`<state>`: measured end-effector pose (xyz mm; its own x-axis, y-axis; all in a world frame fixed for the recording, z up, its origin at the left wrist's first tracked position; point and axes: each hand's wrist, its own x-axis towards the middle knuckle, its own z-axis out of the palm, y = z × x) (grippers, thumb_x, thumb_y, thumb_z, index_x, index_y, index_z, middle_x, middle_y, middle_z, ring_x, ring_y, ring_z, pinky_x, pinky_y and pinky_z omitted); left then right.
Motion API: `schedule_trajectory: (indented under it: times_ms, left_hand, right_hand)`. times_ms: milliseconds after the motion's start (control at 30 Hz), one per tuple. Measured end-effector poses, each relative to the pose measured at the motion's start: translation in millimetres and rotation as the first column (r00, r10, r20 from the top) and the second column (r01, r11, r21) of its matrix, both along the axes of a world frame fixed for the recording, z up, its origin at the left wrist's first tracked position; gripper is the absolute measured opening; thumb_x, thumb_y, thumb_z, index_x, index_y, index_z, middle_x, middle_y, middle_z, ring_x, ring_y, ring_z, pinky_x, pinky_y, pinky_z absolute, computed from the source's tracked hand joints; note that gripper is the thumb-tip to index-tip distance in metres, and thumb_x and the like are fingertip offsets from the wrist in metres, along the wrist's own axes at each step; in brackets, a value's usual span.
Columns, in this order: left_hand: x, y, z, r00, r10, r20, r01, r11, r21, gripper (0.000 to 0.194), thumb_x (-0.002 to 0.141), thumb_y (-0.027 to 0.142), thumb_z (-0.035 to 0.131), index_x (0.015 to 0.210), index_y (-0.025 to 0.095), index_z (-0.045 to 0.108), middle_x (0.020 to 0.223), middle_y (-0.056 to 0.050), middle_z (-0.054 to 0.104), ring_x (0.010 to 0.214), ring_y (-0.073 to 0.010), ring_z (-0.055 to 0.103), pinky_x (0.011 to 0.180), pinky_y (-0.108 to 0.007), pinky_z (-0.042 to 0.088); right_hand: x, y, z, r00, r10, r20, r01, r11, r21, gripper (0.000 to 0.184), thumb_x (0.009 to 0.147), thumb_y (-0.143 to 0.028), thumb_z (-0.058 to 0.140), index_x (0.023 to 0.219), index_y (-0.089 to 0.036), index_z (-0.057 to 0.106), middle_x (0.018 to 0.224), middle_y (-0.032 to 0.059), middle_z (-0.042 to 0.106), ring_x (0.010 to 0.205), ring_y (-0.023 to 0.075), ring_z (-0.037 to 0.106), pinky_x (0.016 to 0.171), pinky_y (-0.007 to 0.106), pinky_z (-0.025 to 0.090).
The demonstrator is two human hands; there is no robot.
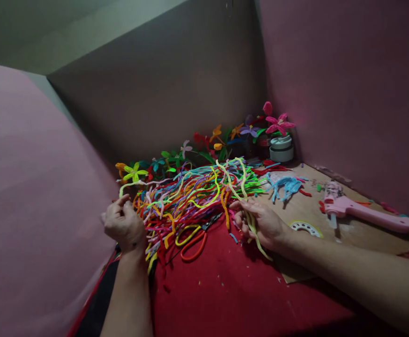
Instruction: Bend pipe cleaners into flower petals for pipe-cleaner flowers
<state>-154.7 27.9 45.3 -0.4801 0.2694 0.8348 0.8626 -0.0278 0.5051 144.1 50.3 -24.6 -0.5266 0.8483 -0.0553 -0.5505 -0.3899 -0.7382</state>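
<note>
My left hand is closed, its thumb and fingers pinching the end of a pale yellow pipe cleaner that curves up and off to the right. Fingers curled, my right hand grips several pale yellow pipe cleaners; their lengths reach up over the pile, and one end hangs below the palm. Between the hands spreads a large heap of multicoloured pipe cleaners. Scissors with one yellow and one red handle loop lie at the front of the heap, their blades partly covered.
Finished pipe-cleaner flowers line the back, with a pink one above a pale round container. On the brown board at right are bent blue pipe cleaners, a white ring and a pink glue gun. Red cloth covers the front.
</note>
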Motion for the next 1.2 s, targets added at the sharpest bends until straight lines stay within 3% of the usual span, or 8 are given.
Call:
schedule_trajectory:
  times_ms: [100, 167, 267, 367, 533, 733, 1033, 1200]
  left_hand:
    - [36.1, -4.8, 1.8, 0.978, 0.002, -0.210, 0.008, 0.999, 0.048, 0.021, 0.080, 0.021, 0.050, 0.093, 0.018, 0.065, 0.080, -0.006, 0.064, 0.094, -0.0215, 0.051, 0.084, -0.036, 0.041]
    - [64.9, -6.1, -5.9, 0.942, -0.209, -0.263, 0.210, 0.977, -0.025, 0.024, 0.081, 0.018, 0.048, 0.101, 0.019, 0.061, 0.088, -0.005, 0.064, 0.084, -0.0165, 0.057, 0.078, -0.031, 0.045]
    - [109.7, -9.0, -26.8, 0.708, -0.585, -0.396, 0.463, 0.808, -0.364, 0.025, 0.083, 0.011, 0.044, 0.100, 0.021, 0.059, 0.096, -0.004, 0.064, 0.090, -0.0138, 0.059, 0.080, -0.026, 0.046]
    - [146.3, -15.7, -46.0, 0.537, -0.720, -0.440, 0.373, 0.671, -0.641, 0.026, 0.083, 0.011, 0.042, 0.101, 0.021, 0.058, 0.095, -0.004, 0.064, 0.082, -0.0122, 0.061, 0.067, -0.020, 0.048]
    - [167.3, -28.9, -53.2, 0.435, -0.716, -0.546, 0.268, 0.682, -0.681, 0.026, 0.084, 0.010, 0.036, 0.104, 0.016, 0.052, 0.095, -0.008, 0.062, 0.074, -0.0137, 0.060, 0.055, -0.021, 0.046]
    - [173.6, -37.7, -54.0, 0.356, -0.850, -0.388, 0.200, 0.475, -0.857, 0.020, 0.079, 0.009, 0.039, 0.094, 0.017, 0.050, 0.083, -0.004, 0.059, 0.062, -0.0152, 0.054, 0.047, -0.025, 0.040]
    - [173.3, -34.6, -58.7, 0.371, -0.885, -0.283, 0.242, 0.386, -0.890, 0.015, 0.080, 0.009, 0.037, 0.084, 0.018, 0.049, 0.075, -0.004, 0.058, 0.052, -0.0132, 0.047, 0.043, -0.025, 0.030]
    - [174.7, -40.9, -57.6, 0.415, -0.903, -0.109, 0.473, 0.316, -0.823, 0.014, 0.082, 0.013, 0.039, 0.082, 0.019, 0.051, 0.068, -0.003, 0.055, 0.049, -0.0118, 0.044, 0.046, -0.024, 0.028]
  right_hand:
    - [0.7, -0.4, -0.6, 1.000, 0.001, -0.001, -0.001, 1.000, 0.001, 0.020, 0.087, -0.026, 0.039, 0.086, -0.013, 0.054, 0.051, 0.0015, 0.055, 0.033, 0.0080, 0.046, 0.027, 0.014, 0.025]
    - [0.4, -0.6, -0.7, 1.000, 0.002, -0.008, -0.002, 1.000, 0.000, 0.019, 0.086, -0.025, 0.040, 0.086, -0.013, 0.054, 0.051, 0.0016, 0.056, 0.033, 0.0082, 0.046, 0.028, 0.015, 0.026]
    - [-1.7, -1.7, 0.8, 1.000, -0.007, -0.025, 0.007, 1.000, -0.023, 0.016, 0.084, -0.023, 0.043, 0.084, -0.013, 0.056, 0.055, 0.0027, 0.058, 0.036, 0.0088, 0.048, 0.030, 0.016, 0.031]
    - [-5.6, -3.2, 2.6, 0.996, -0.058, -0.068, 0.052, 0.995, -0.082, 0.012, 0.080, -0.018, 0.048, 0.078, -0.012, 0.059, 0.060, 0.0032, 0.060, 0.042, 0.0088, 0.051, 0.038, 0.019, 0.039]
    - [-9.6, -1.8, -2.4, 0.991, -0.112, -0.076, 0.100, 0.985, -0.141, 0.010, 0.074, -0.012, 0.053, 0.069, -0.011, 0.061, 0.053, 0.0009, 0.056, 0.044, 0.0085, 0.050, 0.043, 0.018, 0.040]
    - [-3.1, 2.1, -4.0, 0.997, -0.029, -0.078, 0.012, 0.976, -0.216, 0.016, 0.078, -0.018, 0.049, 0.078, -0.010, 0.063, 0.063, 0.0065, 0.062, 0.056, 0.0125, 0.057, 0.051, 0.021, 0.043]
    - [-0.6, 2.1, -1.4, 0.995, -0.006, -0.095, -0.010, 0.985, -0.170, 0.014, 0.081, -0.018, 0.047, 0.076, -0.010, 0.058, 0.058, 0.0059, 0.061, 0.052, 0.0129, 0.058, 0.051, 0.023, 0.043]
    - [-2.9, 4.2, -5.0, 0.997, -0.051, -0.057, 0.040, 0.984, -0.174, 0.007, 0.080, -0.015, 0.049, 0.074, -0.014, 0.052, 0.056, 0.0025, 0.058, 0.050, 0.0135, 0.058, 0.053, 0.027, 0.047]
